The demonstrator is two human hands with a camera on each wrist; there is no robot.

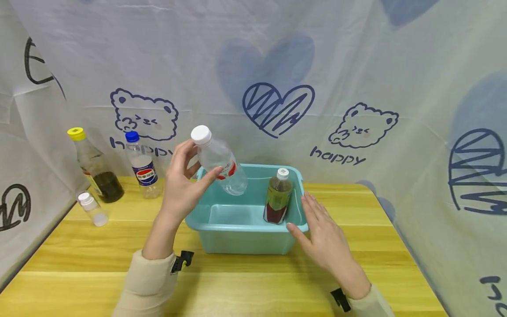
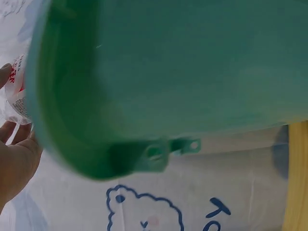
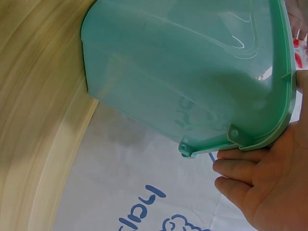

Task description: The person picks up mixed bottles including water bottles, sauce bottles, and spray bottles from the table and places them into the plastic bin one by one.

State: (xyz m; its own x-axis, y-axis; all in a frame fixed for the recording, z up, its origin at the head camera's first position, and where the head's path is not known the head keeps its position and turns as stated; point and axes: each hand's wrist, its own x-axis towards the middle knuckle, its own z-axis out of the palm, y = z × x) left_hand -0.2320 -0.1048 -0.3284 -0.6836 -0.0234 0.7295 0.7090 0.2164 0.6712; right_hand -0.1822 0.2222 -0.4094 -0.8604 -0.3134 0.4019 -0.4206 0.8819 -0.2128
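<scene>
Cream sleeve [image 1: 147, 284]; L hand [image 1: 179, 187] holds btl [image 1: 218, 158] over teal tub [image 1: 243, 242].

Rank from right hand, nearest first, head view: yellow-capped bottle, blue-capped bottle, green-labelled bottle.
1. Green-labelled bottle: in the tub, right side.
2. Blue-capped bottle: on the table, left of the tub.
3. Yellow-capped bottle: farther left.
</scene>
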